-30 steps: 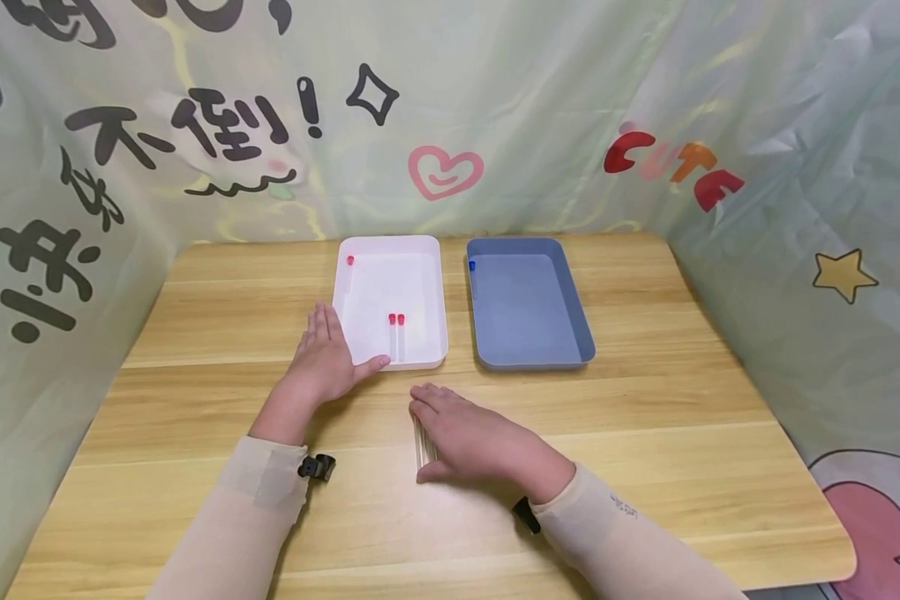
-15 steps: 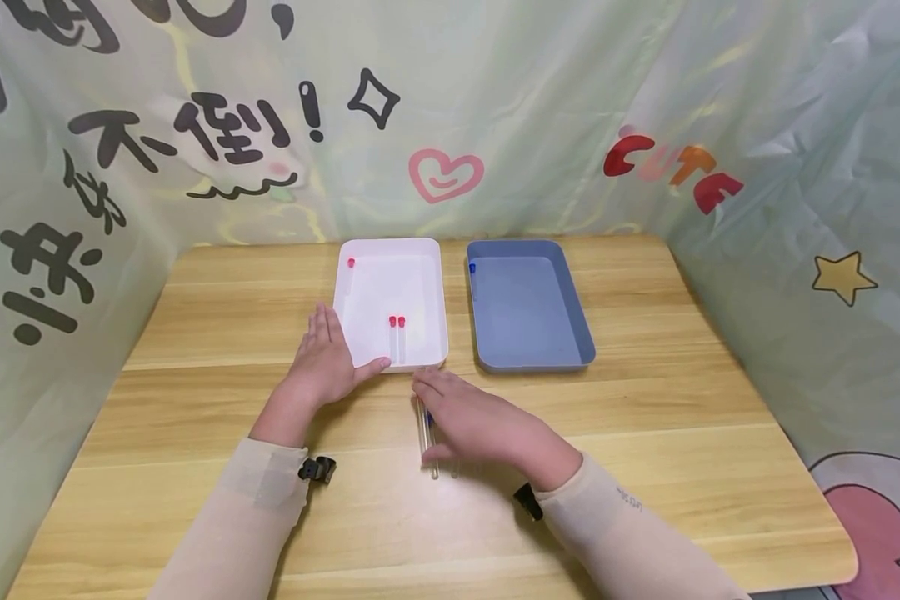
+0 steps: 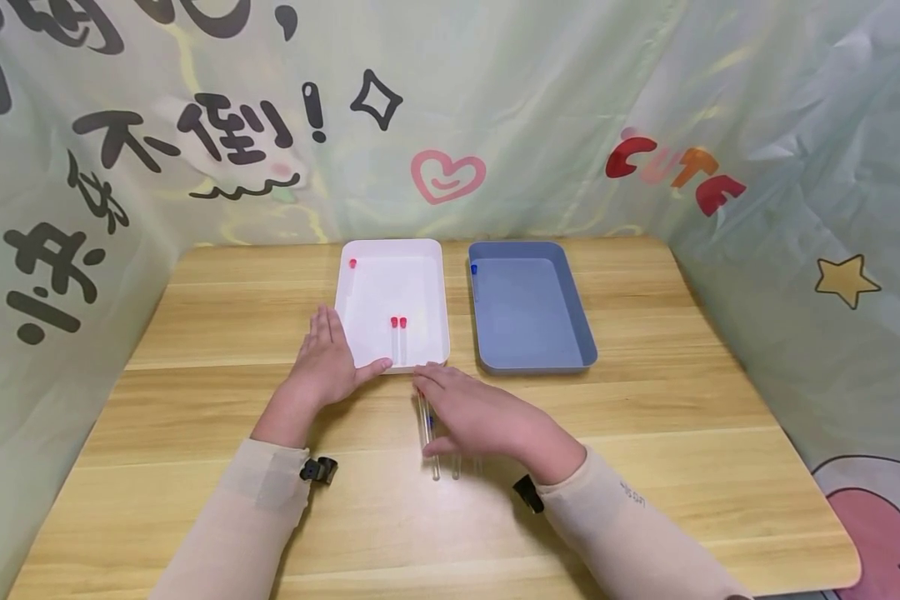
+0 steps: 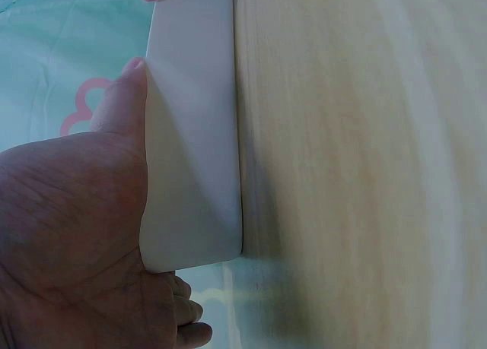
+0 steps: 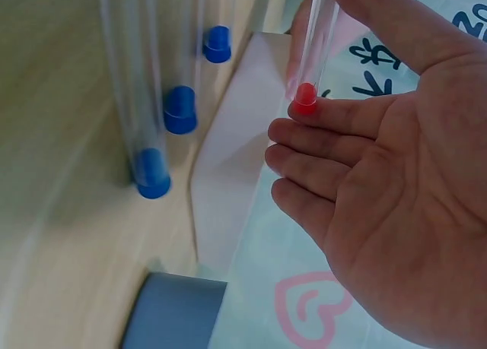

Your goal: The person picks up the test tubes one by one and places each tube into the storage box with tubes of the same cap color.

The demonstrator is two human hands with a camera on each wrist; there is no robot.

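My right hand (image 3: pixel 476 417) pinches a clear tube with a red cap (image 5: pixel 305 96) between thumb and forefinger, above the table in front of the white tray (image 3: pixel 378 283). Lower down, three clear tubes with blue caps (image 5: pixel 180 109) lie side by side on the table, partly hidden by that hand in the head view. My left hand (image 3: pixel 322 358) rests against the white tray's near left corner, its fingers straight along the left side and its thumb at the front rim. Inside that tray lie two red-capped tubes (image 3: pixel 398 337) near the front and another red cap (image 3: pixel 352 263) at the far left.
A blue-grey tray (image 3: pixel 532 317) stands right of the white one, with a narrow gap between them. At its far left lies a blue cap (image 3: pixel 474 269); its tube is hard to see. A printed curtain (image 3: pixel 540 125) borders the wooden table (image 3: pixel 682 417) at the back and sides.
My right hand has risen off the table and moved slightly towards the white tray with the red-capped tube. Blue-capped tubes now show beneath it. My left hand has stayed put.
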